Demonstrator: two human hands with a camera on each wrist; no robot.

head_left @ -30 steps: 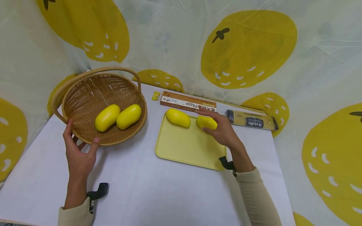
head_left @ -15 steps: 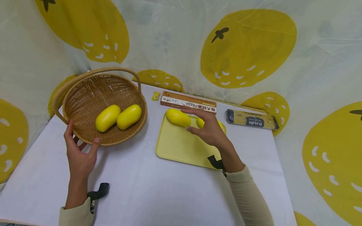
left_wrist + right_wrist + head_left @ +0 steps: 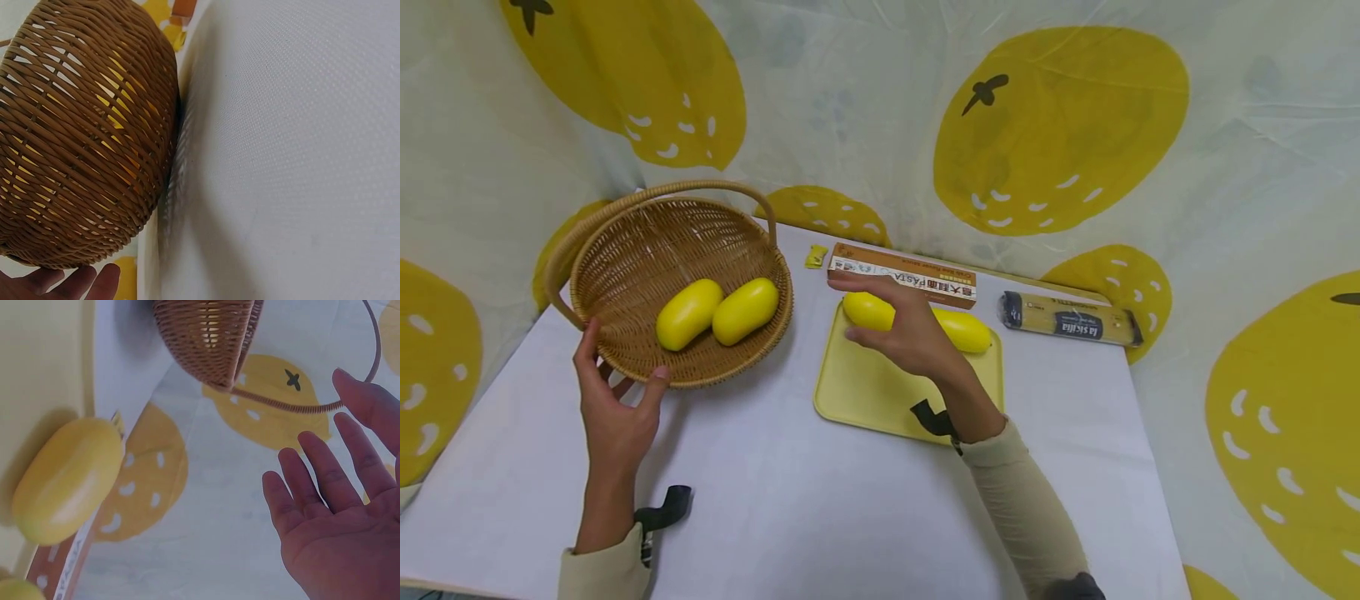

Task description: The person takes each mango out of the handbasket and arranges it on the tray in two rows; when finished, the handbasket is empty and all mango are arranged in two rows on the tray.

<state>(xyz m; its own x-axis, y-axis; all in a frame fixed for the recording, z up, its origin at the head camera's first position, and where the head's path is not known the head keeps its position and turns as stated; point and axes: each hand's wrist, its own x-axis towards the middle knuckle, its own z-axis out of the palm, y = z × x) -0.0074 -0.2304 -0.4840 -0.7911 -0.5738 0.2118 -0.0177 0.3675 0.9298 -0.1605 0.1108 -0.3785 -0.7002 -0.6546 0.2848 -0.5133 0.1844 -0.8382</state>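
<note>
At the left, my left hand holds the near rim of a brown wicker basket, thumb on the near side and fingers at the left. The basket tilts toward me, and two smooth oblong yellow fruits lie in it. In the left wrist view, fingertips touch the basket's woven side. My right hand hovers over a pale yellow tray with fingers spread and nothing in its grasp. On the tray lie two more such fruits, the left fruit partly hidden behind that hand and the right fruit beyond it.
Behind the tray lies a brown and white pasta box. A spaghetti pack is to its right, and a small yellow packet to its left. A fruit-printed curtain hangs along the white table's back edge.
My right hand has moved left across the tray, from the right fruit to over the left one, uncovering the right fruit. The left hand and the basket stay nearly in place.
</note>
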